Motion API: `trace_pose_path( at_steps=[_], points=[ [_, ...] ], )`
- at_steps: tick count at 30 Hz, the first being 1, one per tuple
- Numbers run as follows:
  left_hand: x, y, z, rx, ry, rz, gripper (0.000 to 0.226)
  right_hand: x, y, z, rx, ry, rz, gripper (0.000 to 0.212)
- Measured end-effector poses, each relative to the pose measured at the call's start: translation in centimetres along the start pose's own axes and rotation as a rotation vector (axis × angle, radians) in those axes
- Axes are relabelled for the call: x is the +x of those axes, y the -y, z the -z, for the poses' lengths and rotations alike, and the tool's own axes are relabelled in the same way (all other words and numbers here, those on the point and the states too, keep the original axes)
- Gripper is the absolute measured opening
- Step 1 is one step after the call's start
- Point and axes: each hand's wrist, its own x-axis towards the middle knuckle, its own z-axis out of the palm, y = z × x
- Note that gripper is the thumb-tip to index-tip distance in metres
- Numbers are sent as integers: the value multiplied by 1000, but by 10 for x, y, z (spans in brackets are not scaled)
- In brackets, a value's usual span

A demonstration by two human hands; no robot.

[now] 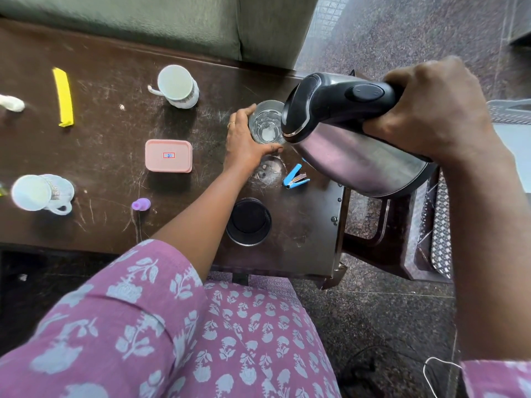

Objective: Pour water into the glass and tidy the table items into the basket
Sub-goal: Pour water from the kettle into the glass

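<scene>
I'm gripping the handle of the steel electric kettle (359, 156) in my right hand (431, 110), fingers wrapped tight round it, and holding it tipped so its front edge is hanging right over the glass (265, 124). My left hand (244, 139) is curling round the near side of that glass, thumb and fingers hugging the wall and steadying it on the table (109, 139). I'm seeing water shimmering inside, though the kettle's lid is hiding the spout, so I'm judging the flow by the surface alone. I'm aiming for a shallow tilt here, a thin stream into the middle, with the spout low and not knocking the rim. I'm minding the blue stapler (296, 176) lying just below my left hand, under the kettle's belly. What looks like the perforated basket (438, 225) is sitting under my right forearm, with the tidying not yet begun.
</scene>
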Motion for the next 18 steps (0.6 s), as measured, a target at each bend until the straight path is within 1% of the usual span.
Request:
trace_pose_path(
  at_steps=[7,11,12,15,18],
  points=[
    [0,0,0,-1,4,-2,90,-1,1,0,-2,2,-2,53],
    [-1,0,0,-8,5,-4,90,-1,3,1,17,-1,-4,67],
    [-1,0,0,-7,4,-2,90,-1,3,2,17,1,-5,67],
    [0,0,0,-2,1,1,89,-1,3,1,9,4,-8,59],
    [0,1,0,-1,0,-1,89,-1,4,0,7,4,-6,58]
  ],
)
